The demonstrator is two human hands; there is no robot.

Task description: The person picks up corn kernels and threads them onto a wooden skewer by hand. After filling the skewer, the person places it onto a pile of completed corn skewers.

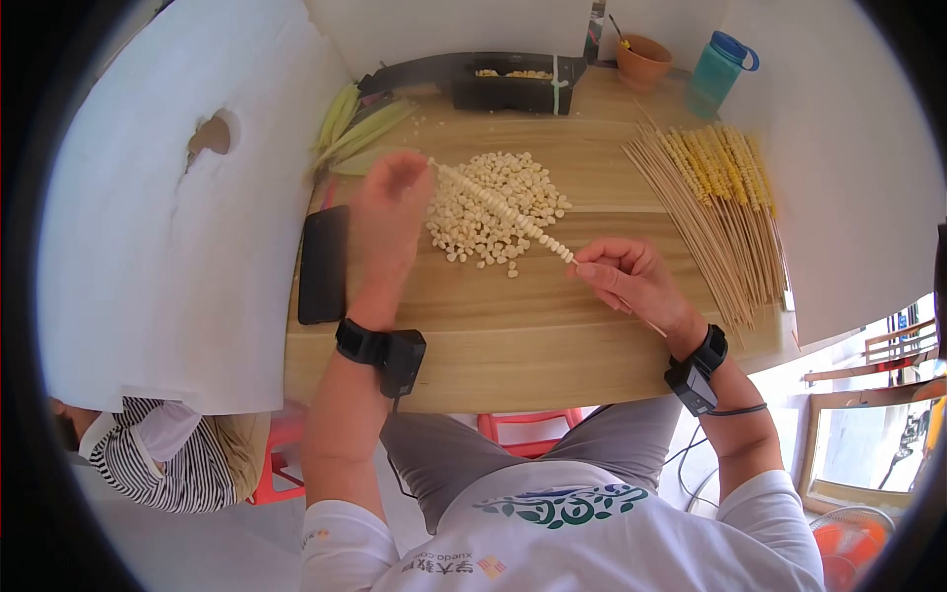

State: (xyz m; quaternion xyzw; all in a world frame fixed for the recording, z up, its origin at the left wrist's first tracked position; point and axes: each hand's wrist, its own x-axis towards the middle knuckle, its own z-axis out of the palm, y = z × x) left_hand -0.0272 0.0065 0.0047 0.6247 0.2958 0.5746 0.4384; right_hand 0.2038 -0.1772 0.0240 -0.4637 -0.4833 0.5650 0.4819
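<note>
A thin wooden skewer [646, 318] slants across the table, its upper length threaded with a row of pale corn kernels [508, 211]. My right hand [636, 281] pinches the bare stick just below the lowest kernel. At the skewer's far tip is my left hand [393, 192], blurred, with fingers curled together; anything between them is too small to make out. Beneath the skewer lies a pile of loose corn kernels [476, 242]. Both wrists wear black strapped devices.
Finished corn skewers [725, 163] and bare sticks [676, 202] lie at right. A phone [324, 264] and corn husks [365, 133] are at left. Behind stand a black box [513, 94], a clay pot [643, 64] and a blue bottle [717, 77]. A person in stripes [168, 459] is at lower left.
</note>
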